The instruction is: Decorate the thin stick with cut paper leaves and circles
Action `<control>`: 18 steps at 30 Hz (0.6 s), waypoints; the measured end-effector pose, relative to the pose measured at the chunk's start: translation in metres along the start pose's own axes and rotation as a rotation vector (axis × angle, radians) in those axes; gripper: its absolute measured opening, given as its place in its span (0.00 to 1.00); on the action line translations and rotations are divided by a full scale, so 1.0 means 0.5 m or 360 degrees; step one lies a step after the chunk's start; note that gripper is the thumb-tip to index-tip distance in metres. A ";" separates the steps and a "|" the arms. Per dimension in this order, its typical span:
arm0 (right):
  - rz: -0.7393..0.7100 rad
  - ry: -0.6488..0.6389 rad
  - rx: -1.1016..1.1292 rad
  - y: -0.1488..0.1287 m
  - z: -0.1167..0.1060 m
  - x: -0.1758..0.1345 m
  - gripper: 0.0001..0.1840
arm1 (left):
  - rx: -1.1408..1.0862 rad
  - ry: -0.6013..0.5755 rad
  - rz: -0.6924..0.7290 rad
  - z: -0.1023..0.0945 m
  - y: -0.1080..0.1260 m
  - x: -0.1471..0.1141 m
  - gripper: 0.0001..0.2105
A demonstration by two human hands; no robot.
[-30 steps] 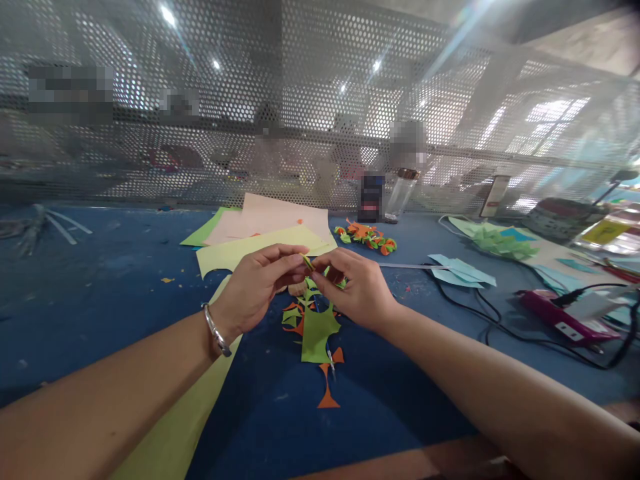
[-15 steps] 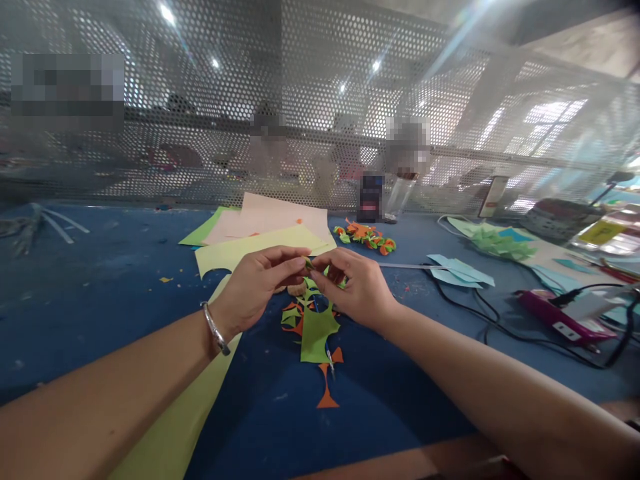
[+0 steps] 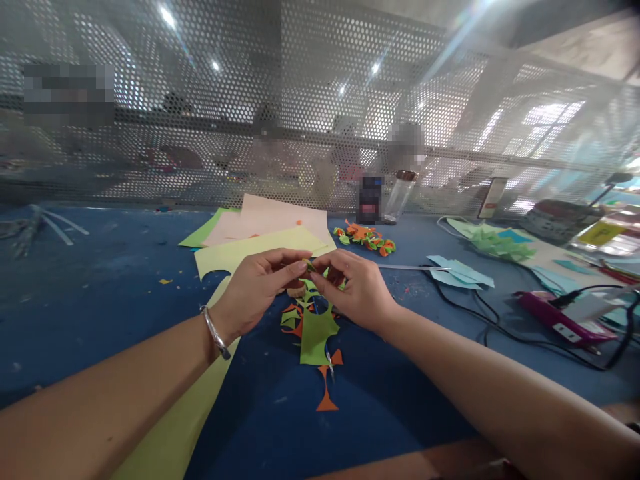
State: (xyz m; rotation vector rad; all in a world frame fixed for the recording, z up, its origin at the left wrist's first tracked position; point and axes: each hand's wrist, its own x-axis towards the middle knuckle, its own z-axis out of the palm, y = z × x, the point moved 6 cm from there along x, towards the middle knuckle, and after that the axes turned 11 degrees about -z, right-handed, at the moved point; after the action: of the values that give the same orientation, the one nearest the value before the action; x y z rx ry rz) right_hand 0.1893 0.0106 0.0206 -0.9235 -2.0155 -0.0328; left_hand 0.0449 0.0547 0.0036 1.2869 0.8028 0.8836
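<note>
Between the fingertips of both hands is a small green paper piece [image 3: 309, 265], mostly hidden by the fingers. My left hand [image 3: 257, 287], with a silver bangle at the wrist, pinches it from the left. My right hand [image 3: 356, 285] pinches it from the right. Just below them lies a green paper offcut [image 3: 316, 339] with rounded cut-outs, over a pen [image 3: 330, 363] whose tip shows. Orange paper scraps [image 3: 327, 397] lie around it. Behind my right hand sits a pile of small orange and green curled paper pieces [image 3: 367, 237].
Pale sheets [image 3: 285, 217] and a yellow sheet [image 3: 215, 257] lie at the back. Light blue paper pieces [image 3: 460, 272], a black cable [image 3: 467, 320] and a purple power strip [image 3: 565, 320] are on the right. A glass bottle [image 3: 400, 197] stands by the perforated screen [image 3: 310, 87].
Both hands stay in nearly the same place, with only slight finger movement around the small green paper piece. The view has shifted very slightly.
</note>
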 end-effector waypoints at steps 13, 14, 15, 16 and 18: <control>0.0002 0.0022 -0.0040 0.001 -0.001 0.000 0.05 | 0.0236 -0.0030 0.0144 -0.003 -0.002 -0.001 0.16; 0.0003 0.0022 -0.0040 0.001 -0.001 0.000 0.06 | 0.0270 -0.0014 0.0166 -0.004 0.000 -0.002 0.17; 0.0002 0.0023 -0.0040 0.001 -0.001 0.001 0.06 | 0.0302 0.0009 0.0186 -0.005 0.002 -0.003 0.18; 0.0000 0.0023 -0.0041 0.001 -0.001 0.001 0.06 | 0.0327 0.0032 0.0203 -0.006 0.005 -0.004 0.19; -0.0006 0.0022 -0.0040 0.001 0.000 0.001 0.05 | 0.0352 0.0065 0.0214 -0.007 0.009 -0.006 0.21</control>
State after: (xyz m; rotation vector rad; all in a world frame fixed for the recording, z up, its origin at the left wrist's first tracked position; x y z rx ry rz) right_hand 0.1896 0.0112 0.0207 -0.9326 -2.0081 -0.0663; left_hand 0.0402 0.0540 0.0076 1.5353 0.8725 0.9498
